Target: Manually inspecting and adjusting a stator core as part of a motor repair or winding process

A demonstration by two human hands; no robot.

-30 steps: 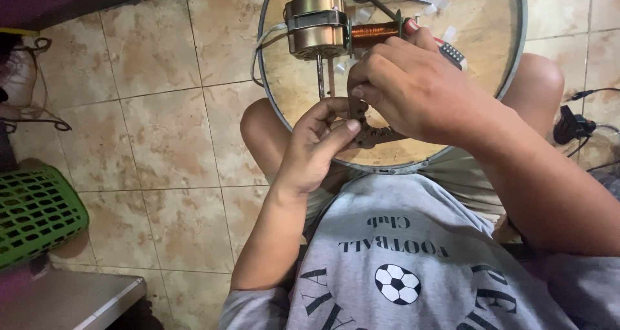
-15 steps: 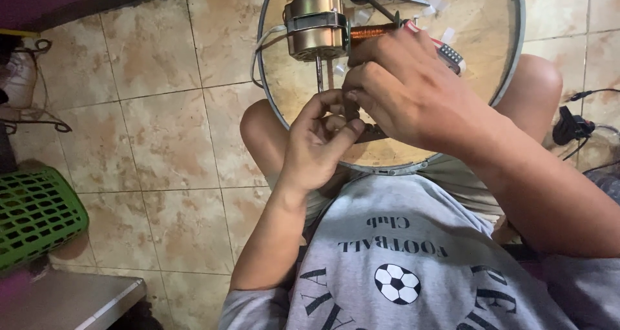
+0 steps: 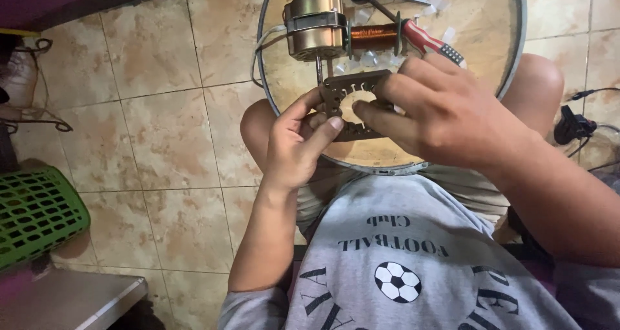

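A brown toothed metal frame (image 3: 349, 104) is gripped from both sides by the left hand (image 3: 294, 146) and right hand (image 3: 445, 113), above a round tray (image 3: 510, 59). A small motor (image 3: 314, 25) and copper coil (image 3: 374, 36) lie just beyond it.

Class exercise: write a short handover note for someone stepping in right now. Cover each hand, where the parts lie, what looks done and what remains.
Left hand: fingers grip the toothed metal stator core.
Right hand: fingers pinch the core's far side.
On the round tray: motor, copper coil, red-handled screwdriver.
Done: core is lifted off the tray.
Left: its slots appear empty; unwound.
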